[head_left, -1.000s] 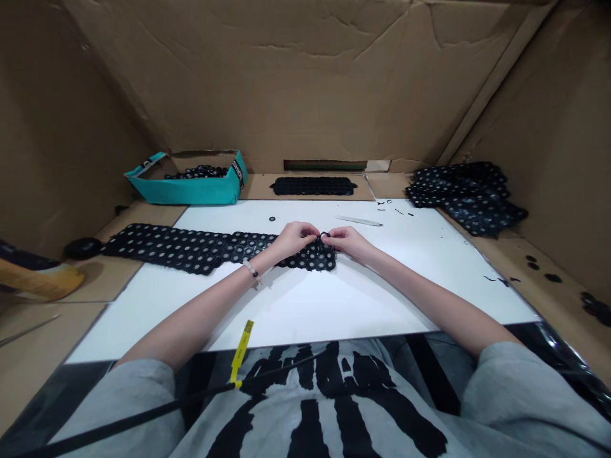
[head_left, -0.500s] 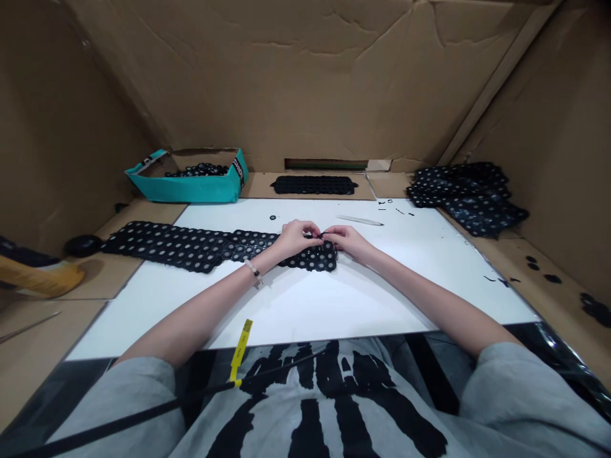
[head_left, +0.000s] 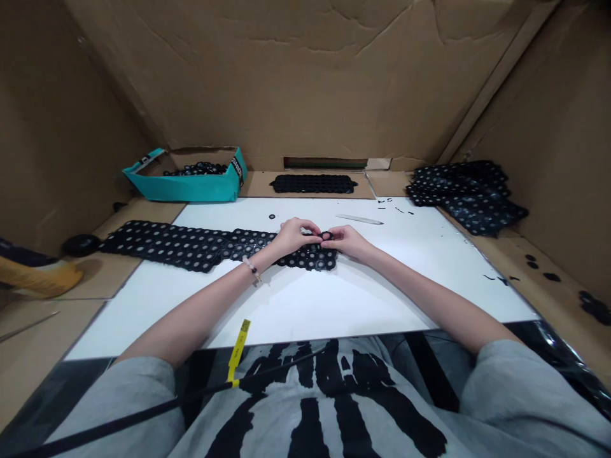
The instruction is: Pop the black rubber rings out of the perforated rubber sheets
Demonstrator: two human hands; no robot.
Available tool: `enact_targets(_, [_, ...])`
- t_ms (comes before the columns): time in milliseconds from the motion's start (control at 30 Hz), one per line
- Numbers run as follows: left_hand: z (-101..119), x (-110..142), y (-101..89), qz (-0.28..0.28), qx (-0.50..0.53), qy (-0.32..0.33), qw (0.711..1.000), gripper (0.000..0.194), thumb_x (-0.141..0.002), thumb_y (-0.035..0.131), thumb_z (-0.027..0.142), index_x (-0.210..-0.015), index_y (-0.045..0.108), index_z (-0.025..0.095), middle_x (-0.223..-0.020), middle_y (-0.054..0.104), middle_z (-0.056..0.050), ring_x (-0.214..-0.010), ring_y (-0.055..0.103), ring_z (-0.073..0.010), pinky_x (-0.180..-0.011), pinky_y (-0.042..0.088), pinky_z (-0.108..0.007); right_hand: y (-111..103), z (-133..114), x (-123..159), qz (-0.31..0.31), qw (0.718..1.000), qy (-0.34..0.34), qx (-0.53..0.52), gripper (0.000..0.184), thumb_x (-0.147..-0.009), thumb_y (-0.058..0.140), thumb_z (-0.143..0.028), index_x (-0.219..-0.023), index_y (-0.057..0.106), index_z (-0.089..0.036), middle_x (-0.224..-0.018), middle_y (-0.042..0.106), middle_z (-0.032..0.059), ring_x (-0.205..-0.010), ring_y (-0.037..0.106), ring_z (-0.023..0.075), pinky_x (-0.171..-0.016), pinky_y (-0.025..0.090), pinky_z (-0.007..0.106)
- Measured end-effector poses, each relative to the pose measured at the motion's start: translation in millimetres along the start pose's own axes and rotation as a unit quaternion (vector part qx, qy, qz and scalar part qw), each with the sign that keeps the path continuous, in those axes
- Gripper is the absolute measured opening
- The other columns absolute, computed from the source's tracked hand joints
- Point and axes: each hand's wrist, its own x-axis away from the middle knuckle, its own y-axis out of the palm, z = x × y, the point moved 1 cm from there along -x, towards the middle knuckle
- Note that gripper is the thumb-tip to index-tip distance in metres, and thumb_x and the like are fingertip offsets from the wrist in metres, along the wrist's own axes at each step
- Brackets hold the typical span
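Note:
A small black ring-shaped piece (head_left: 326,235) is pinched between the fingertips of both hands. My left hand (head_left: 296,236) comes to it from the left, thumb and index finger closed, and my right hand (head_left: 350,240) grips it from the right. Directly below them lies a black sheet of joined rings with pale centres (head_left: 308,259), partly covered by my left hand. To the left, a second dotted black sheet (head_left: 172,243) adjoins it on the white board (head_left: 286,305).
A teal box (head_left: 186,189) with black pieces stands back left. One black sheet (head_left: 314,184) lies at the back; stacked sheets (head_left: 468,194) lie back right. A white pen-like tool (head_left: 359,219), a loose disc (head_left: 272,216) and black scraps are on the board. Cardboard walls surround it.
The small black piece between my fingertips has turned, so its ring shape now shows. My hands stay at nearly the same spot above the sheet.

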Motion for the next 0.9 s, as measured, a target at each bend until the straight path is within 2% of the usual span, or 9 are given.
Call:
enact_targets(267, [-2, -1, 2.3, -0.01, 0.009, -0.032, 0.999, 0.025, -0.073, 0.071, 0.043, -0.085, 0.078, 0.022, -0.091, 0.078, -0.004, -0.095, 0.069, -0.0251, -0.089, 0.047, -0.033, 1, -1, 0, 0.01, 1.0, 0.01, -0.02, 0.036, -0.053, 0.085, -0.034, -0.079, 0.07, -0.013, -0.066, 0.065, -0.0021, -0.064, 0.052, 0.0115, -0.062, 0.036, 0.025])
enact_targets(433, [-11, -3, 3.7, -0.02, 0.044, -0.052, 0.997, 0.028, -0.072, 0.07, 0.044, -0.087, 0.079, 0.021, -0.093, 0.078, -0.004, -0.095, 0.068, -0.0245, -0.087, 0.048, -0.033, 2, -5, 1, 0.016, 0.999, 0.015, -0.033, 0.035, -0.053, 0.084, -0.031, -0.077, 0.068, -0.013, -0.066, 0.065, -0.0026, -0.064, 0.052, 0.0108, -0.063, 0.036, 0.024])
enact_targets(700, [-14, -5, 8.3, -0.022, 0.142, -0.102, 0.984, 0.028, -0.067, 0.073, 0.039, -0.084, 0.079, 0.017, -0.082, 0.077, -0.005, -0.079, 0.067, -0.0218, -0.076, 0.049, -0.032, 3, -4, -2, 0.02, 0.999, 0.019, -0.029, 0.036, -0.052, 0.083, -0.031, -0.078, 0.068, -0.012, -0.067, 0.065, -0.0017, -0.063, 0.053, 0.011, -0.063, 0.037, 0.025])
enact_targets(800, [-19, -8, -5.4, 0.008, 0.141, -0.131, 0.981, 0.024, -0.066, 0.073, 0.036, -0.081, 0.078, 0.017, -0.082, 0.076, -0.005, -0.081, 0.066, -0.0226, -0.079, 0.048, -0.033, 2, -6, -2, 0.03, 0.999, 0.033, -0.027, 0.034, -0.051, 0.082, -0.031, -0.074, 0.064, -0.013, -0.062, 0.061, -0.003, -0.059, 0.05, 0.01, -0.058, 0.035, 0.024])
enact_targets(867, [-31, -11, -24.8, 0.063, 0.114, -0.149, 0.98, 0.021, -0.068, 0.072, 0.035, -0.079, 0.077, 0.018, -0.085, 0.076, -0.006, -0.086, 0.065, -0.0247, -0.082, 0.048, -0.036, 1, -9, 0, 0.032, 0.998, 0.047, -0.018, 0.032, -0.05, 0.081, -0.029, -0.069, 0.061, -0.014, -0.057, 0.057, -0.0042, -0.055, 0.046, 0.0089, -0.055, 0.031, 0.023])
enact_targets(900, [-40, -12, -36.6, 0.107, 0.081, -0.159, 0.978, 0.019, -0.07, 0.07, 0.035, -0.079, 0.077, 0.019, -0.086, 0.075, -0.007, -0.088, 0.064, -0.0258, -0.083, 0.047, -0.037, 0, -11, 1, 0.03, 0.998, 0.051, -0.011, 0.031, -0.051, 0.081, -0.029, -0.067, 0.059, -0.015, -0.056, 0.055, -0.0047, -0.054, 0.045, 0.0084, -0.053, 0.03, 0.022])
